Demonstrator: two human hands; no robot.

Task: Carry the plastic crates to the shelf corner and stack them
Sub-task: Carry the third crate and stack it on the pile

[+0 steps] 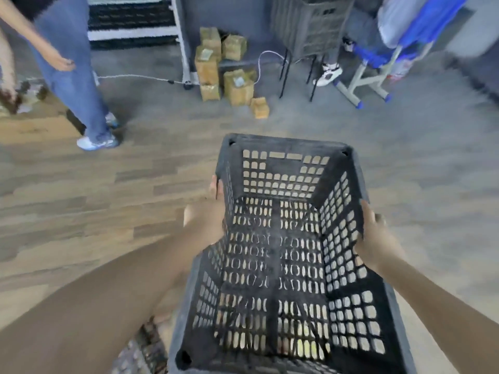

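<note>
I hold a dark grey perforated plastic crate (278,255) in front of me, above the floor, its open top facing up and nothing inside. My left hand (210,211) grips the crate's left wall from outside, fingers curled over the rim. On the opposite side, my right hand (375,236) clasps the right wall. A second grey crate (310,25) stands raised on a black metal frame at the far wall, beyond the one I carry.
A person in blue jeans (73,74) stands at the far left. Several cardboard boxes (224,68) lie on the floor beside a white shelf upright (183,41). A white cable (140,76) runs across the floor. A blue-and-white stand (378,66) sits at the right.
</note>
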